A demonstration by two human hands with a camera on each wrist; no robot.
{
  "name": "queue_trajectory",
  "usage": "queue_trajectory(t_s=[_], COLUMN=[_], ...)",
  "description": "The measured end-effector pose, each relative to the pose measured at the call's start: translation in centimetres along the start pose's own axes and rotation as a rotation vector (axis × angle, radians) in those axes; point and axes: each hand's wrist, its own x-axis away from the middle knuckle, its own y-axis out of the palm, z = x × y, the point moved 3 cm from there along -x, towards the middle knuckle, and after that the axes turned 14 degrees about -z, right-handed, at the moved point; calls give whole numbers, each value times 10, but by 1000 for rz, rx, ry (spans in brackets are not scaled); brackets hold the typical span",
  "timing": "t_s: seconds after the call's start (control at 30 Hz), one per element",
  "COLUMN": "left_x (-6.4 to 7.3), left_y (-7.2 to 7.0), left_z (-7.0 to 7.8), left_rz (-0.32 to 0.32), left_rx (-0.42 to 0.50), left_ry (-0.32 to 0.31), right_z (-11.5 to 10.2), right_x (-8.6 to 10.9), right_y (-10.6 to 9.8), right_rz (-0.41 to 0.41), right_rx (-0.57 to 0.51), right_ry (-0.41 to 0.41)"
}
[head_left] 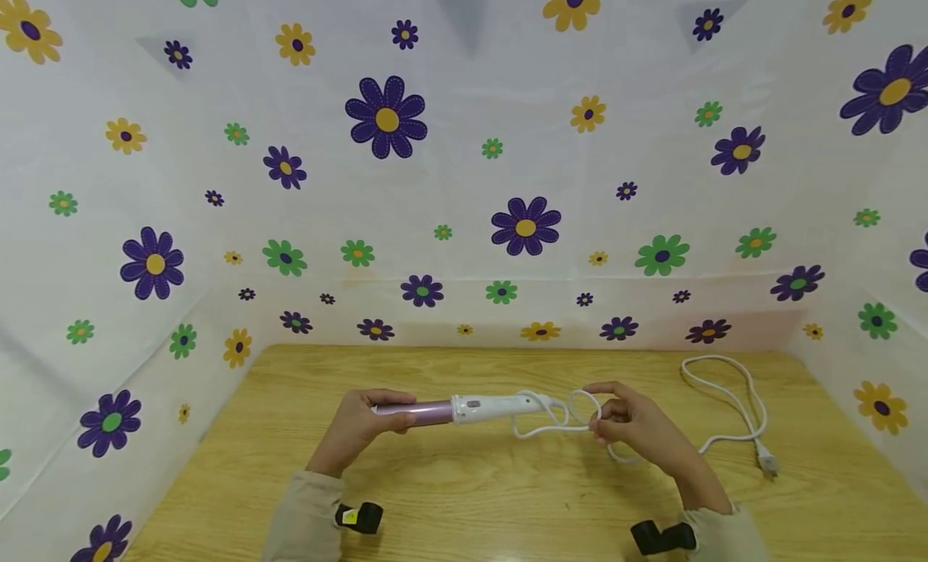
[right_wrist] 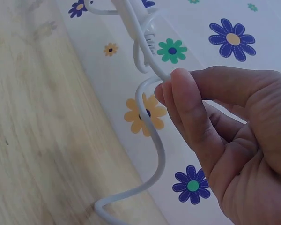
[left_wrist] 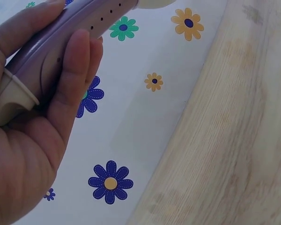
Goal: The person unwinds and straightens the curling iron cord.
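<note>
Paralleling the worktop's far edge (head_left: 449,354), the styler (head_left: 458,410) is held by left grip (head_left: 355,429). Cord (right_wrist: 160,152) is pinched by right grip (head_left: 641,427).

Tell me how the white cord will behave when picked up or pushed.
The white cord is probably floppy, since it bends in loose curves beside the right hand. Pushed, it would likely buckle sideways, being long and thin. Lifted, its end may swing, as the plug there looks bulkier than the cord.

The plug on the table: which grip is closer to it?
Right. The right grip pinches the white cord, left of the plug; the left grip holds the purple barrel, much farther left.
</note>
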Motion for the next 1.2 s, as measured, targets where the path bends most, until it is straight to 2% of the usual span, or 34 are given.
queue_trajectory(t_s=[0.27, 0.47, 0.7, 0.83, 0.97, 1.07, 1.2], left_x=[-2, -1, 0, 0, 0, 1, 3], left_y=[3, 1, 2, 3, 2, -1, -3], left_z=[2, 0, 2, 0, -2, -2, -2], left_rz=[-2, -8, -76, -93, -108, -112, -100], left_rx=[-13, 25, 44, 25, -14, -49, -74], left_ry=[2, 14, 38, 9, -24, -35, -51], right_z=[10, 15, 14, 14, 16, 15, 12], right_x=[-2, -3, 2, 6, 13, 20, 32], right_y=[0, 0, -7, -12, -19, -25, -33], right_rz=[25, 48, 217, 314, 381, 435, 495], right_rx=[-27, 2, 62, 67, 67, 7, -129], right_ry=[-25, -21, -43, -62, -29, -28, -102])
